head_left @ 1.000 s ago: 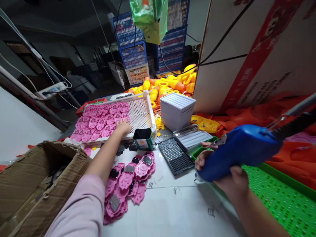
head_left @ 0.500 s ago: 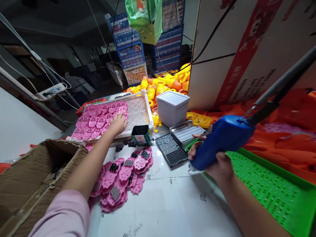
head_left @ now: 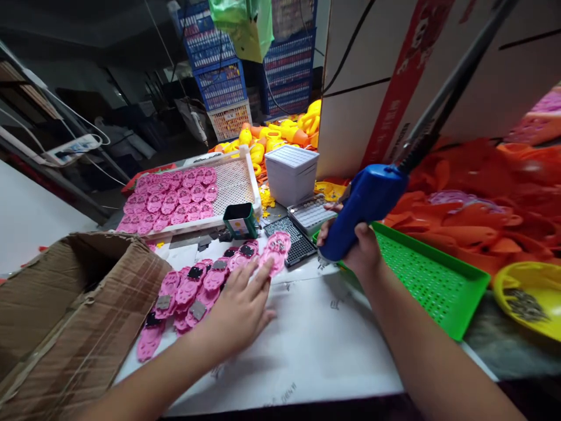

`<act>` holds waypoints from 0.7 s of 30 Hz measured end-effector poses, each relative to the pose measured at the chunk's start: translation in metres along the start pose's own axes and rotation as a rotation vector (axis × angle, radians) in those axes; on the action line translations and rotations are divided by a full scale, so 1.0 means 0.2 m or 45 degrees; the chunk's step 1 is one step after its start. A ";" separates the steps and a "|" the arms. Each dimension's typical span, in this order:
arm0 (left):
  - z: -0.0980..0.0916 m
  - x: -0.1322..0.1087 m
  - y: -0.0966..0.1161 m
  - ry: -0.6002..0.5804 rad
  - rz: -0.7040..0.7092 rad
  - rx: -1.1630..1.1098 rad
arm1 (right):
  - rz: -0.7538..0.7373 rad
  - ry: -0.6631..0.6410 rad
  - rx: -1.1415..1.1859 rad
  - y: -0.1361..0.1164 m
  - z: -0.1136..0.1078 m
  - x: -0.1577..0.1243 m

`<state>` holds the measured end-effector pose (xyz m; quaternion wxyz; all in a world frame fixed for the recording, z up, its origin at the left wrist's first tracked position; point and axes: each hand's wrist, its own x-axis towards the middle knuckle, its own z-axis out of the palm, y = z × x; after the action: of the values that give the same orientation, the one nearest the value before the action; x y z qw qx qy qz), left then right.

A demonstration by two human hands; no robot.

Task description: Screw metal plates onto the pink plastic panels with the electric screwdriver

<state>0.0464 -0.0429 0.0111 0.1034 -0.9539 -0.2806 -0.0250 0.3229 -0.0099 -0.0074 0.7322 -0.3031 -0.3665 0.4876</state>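
A pink plastic part with small silvery bits on its face is at the fingertips of my left hand, tilted beside the black perforated tray. That hand's fingers are fairly straight, and its thumb side is partly hidden. In my right hand is a blue electric screwdriver, its tip pointing down and left above the white tabletop. Left of and behind my left hand lies a heap of pink parts, several with black or grey squares. More pink parts lie in rows in a white perforated tray.
A green tin stands behind the heap. Stacked white trays rise behind the black one. On the right are a green basket and a yellow bowl of small metal pieces. An open cardboard box stands at left.
My left hand has come from the white tray back toward me and right, bringing a pink part. My right hand still grips the screwdriver. The view has shifted to the right.
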 end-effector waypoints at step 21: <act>0.19 -0.09 0.18 -0.299 0.141 -0.251 | -0.112 0.040 -0.080 0.00 -0.05 0.02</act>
<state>0.0499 -0.0739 -0.0346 -0.0229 -0.9698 -0.2338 0.0649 0.3316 -0.0070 -0.0110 0.7486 -0.3172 -0.3832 0.4383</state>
